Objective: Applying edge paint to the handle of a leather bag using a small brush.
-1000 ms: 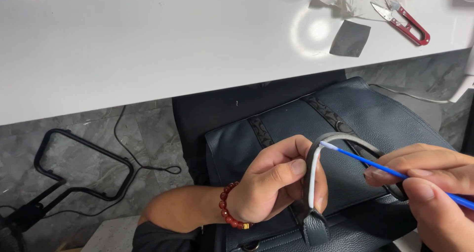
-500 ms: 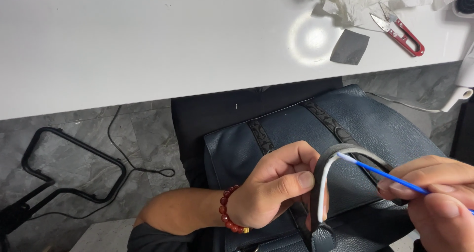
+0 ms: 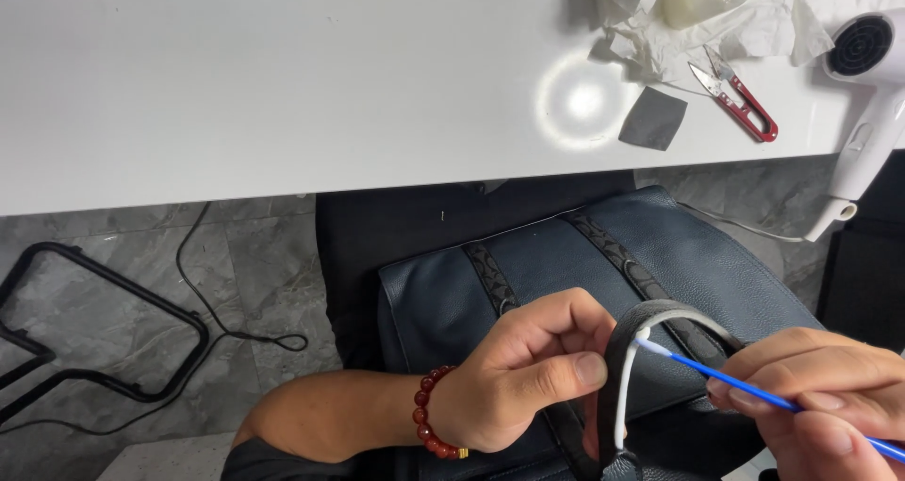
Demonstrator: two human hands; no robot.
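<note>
A dark blue leather bag (image 3: 547, 283) lies on my lap below the table edge. My left hand (image 3: 528, 373), with a red bead bracelet (image 3: 429, 415) on the wrist, pinches the bag's black handle strap (image 3: 617, 368), whose edge shows white. My right hand (image 3: 820, 396) holds a thin blue swab stick (image 3: 745, 387). The swab's white tip touches the white edge at the top of the strap's curve.
On the white table (image 3: 283, 76) lie red thread snips (image 3: 740, 99), a grey patch (image 3: 652, 118), crumpled white paper (image 3: 641, 19) and a white hair dryer (image 3: 867, 85). A black frame (image 3: 94, 283) and cable lie on the grey tiled floor at left.
The view has drifted so the hands and bag sit lower right. The swab tip has moved along the strap's white edge toward the top of its curve.
</note>
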